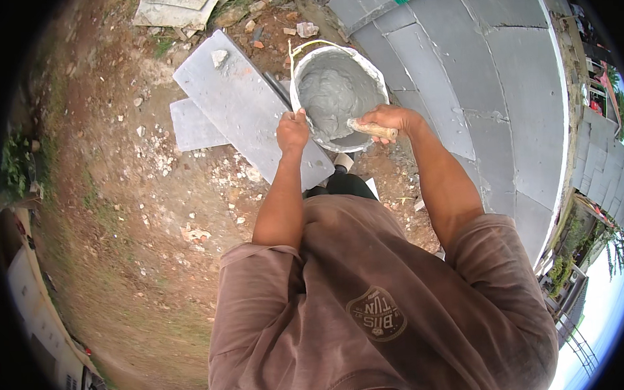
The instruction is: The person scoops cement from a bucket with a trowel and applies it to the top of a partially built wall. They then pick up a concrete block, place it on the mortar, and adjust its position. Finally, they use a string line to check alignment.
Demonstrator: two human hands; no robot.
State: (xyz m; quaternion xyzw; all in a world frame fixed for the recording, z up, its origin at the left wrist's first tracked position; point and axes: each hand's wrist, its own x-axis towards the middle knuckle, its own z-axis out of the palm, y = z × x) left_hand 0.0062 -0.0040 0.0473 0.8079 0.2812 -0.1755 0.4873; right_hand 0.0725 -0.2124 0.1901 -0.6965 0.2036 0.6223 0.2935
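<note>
A white bucket (295, 79) of wet grey mortar (336, 91) is held up in front of me at upper middle. My left hand (292, 130) grips its rim on the left side. My right hand (390, 120) is closed round the wooden handle of a trowel (380, 129), whose head is hidden in or against the mortar at the bucket's right. Below and left of the bucket, long grey panels (230, 105) lie stacked on the ground, with a pale stone (219, 58) on the top one.
A wall of grey blocks (488, 113) fills the right side. Broken slabs (171, 11) and rubble lie on the dirt ground (119, 188) at upper left and around the panels. Buildings (33, 287) show at the far left edge and roofs, plants and scaffolding at the far right.
</note>
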